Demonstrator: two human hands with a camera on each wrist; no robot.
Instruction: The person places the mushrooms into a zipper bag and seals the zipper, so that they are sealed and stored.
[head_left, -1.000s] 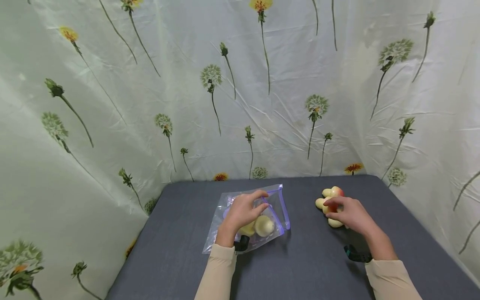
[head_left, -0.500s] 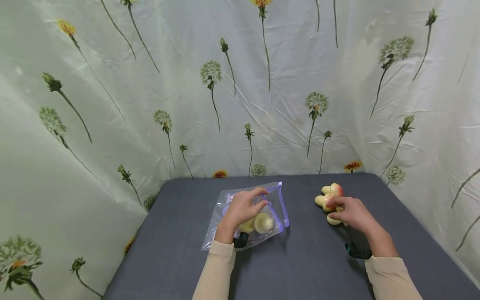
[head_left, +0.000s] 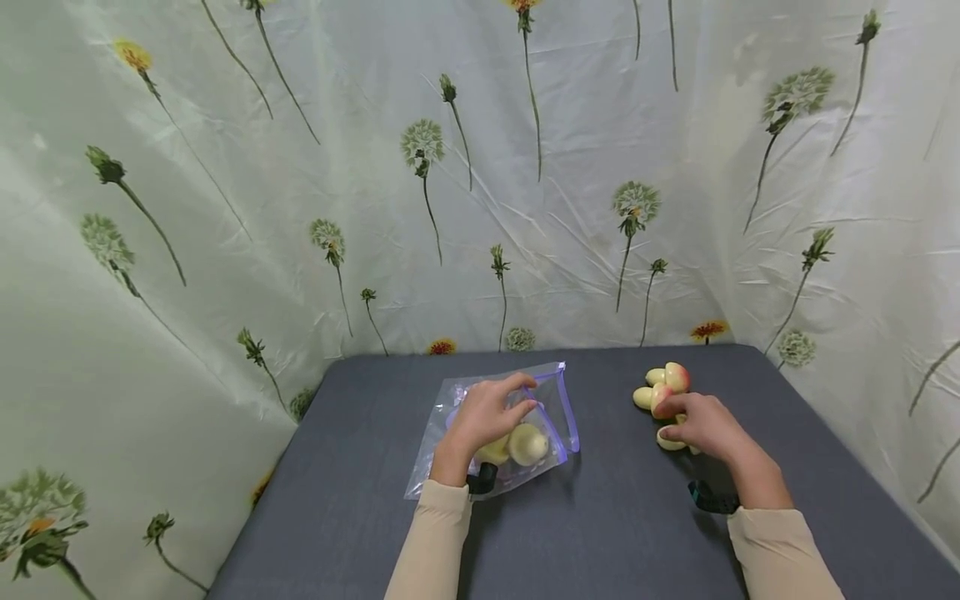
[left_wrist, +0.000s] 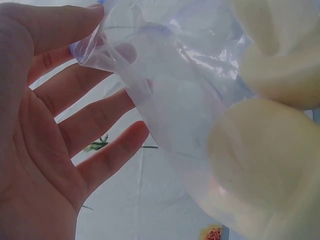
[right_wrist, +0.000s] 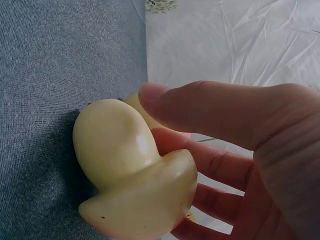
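My left hand (head_left: 483,417) pinches the rim of a clear zip bag (left_wrist: 170,95) with purple strips between thumb and index finger, the other fingers spread behind the film. Cream-coloured mushroom shapes (head_left: 528,445) lie inside the bag. On the right, my right hand (head_left: 708,429) hovers low at a cluster of cream, red-capped toy mushrooms (head_left: 677,377). In the right wrist view, a mushroom (right_wrist: 115,145) lies in front of the fingers, which pass behind its cap. The thumb (right_wrist: 200,107) stretches above it without closing on it. Fingertip contact is partly hidden.
Both hands are over a dark grey cloth-covered table (head_left: 600,533). A pale curtain (head_left: 555,233) printed with dandelions rises behind it and along the sides. Dark wrist cameras (head_left: 712,498) sit under both wrists.
My right hand has shifted very slightly at the mushrooms, with its fingers lower among them. The left hand stays on the bag. The head view has tilted a little.
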